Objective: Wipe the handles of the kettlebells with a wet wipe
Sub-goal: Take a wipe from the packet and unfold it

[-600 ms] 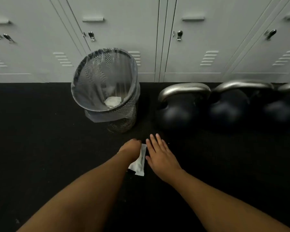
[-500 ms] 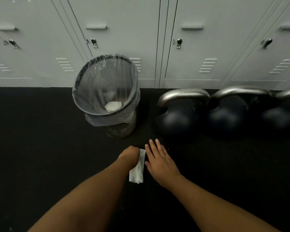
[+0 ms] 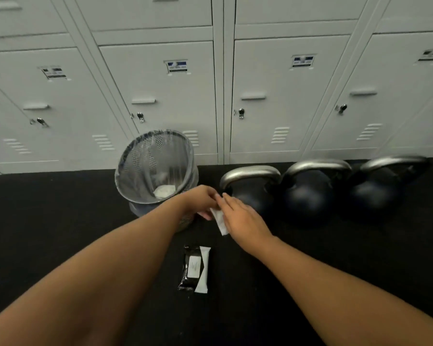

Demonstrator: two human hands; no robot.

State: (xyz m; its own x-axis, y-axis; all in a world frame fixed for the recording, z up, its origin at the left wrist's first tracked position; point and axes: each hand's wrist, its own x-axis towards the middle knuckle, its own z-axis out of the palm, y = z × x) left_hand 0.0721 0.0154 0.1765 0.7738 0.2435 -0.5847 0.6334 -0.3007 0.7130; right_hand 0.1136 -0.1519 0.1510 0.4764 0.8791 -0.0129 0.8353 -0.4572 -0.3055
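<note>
Both hands are raised above the floor with a white wet wipe (image 3: 220, 222) between them. My left hand (image 3: 200, 199) pinches its upper edge with curled fingers. My right hand (image 3: 243, 218) lies over the wipe's right side, fingers stretched forward, thumb hidden beneath, and appears to pinch it. Three black kettlebells with silver handles stand in a row against the lockers: the nearest (image 3: 250, 176) just beyond my right fingertips, the middle (image 3: 318, 167), and the far right (image 3: 393, 162). A black wipes pack (image 3: 193, 268) with a white flap lies on the floor below my hands.
A mesh waste bin (image 3: 135, 168) lined with a clear bag stands left of the kettlebells, with crumpled white wipes inside. Grey lockers (image 3: 280, 96) close off the back. The floor is black rubber matting (image 3: 60, 221).
Both hands lifted from the floor with the wipe and moved forward toward the nearest kettlebell. The view tilted up, so the wipes pack now shows below the hands.
</note>
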